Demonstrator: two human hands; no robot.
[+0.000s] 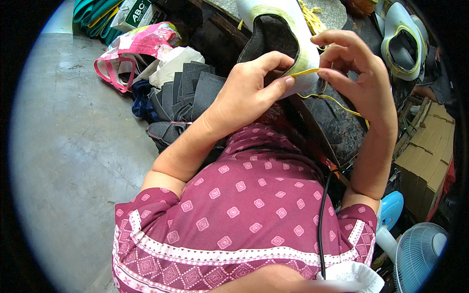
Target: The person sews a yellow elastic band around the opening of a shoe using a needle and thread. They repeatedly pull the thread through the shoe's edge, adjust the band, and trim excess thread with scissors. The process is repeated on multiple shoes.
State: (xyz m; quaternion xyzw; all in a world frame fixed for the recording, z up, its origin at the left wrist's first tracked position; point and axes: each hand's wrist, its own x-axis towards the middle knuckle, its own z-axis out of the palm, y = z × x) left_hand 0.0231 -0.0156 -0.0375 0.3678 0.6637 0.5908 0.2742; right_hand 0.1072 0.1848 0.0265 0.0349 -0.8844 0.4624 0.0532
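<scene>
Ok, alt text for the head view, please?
The left hand and right hand hold a thin yellow strip at the rim of a white, dark-lined shoe-like piece. Dark grey sheets lie to the left; an electric fan, lower right.

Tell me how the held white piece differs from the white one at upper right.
The held white piece is gripped by the left hand; the upper-right white piece is untouched. A yellow strip crosses the held white piece beside its opening; none shows across the upper-right white piece. The held white piece looks larger and meets the picture's top edge; the upper-right white piece looks smaller. Both have a dark opening with a yellowish-green border.
</scene>
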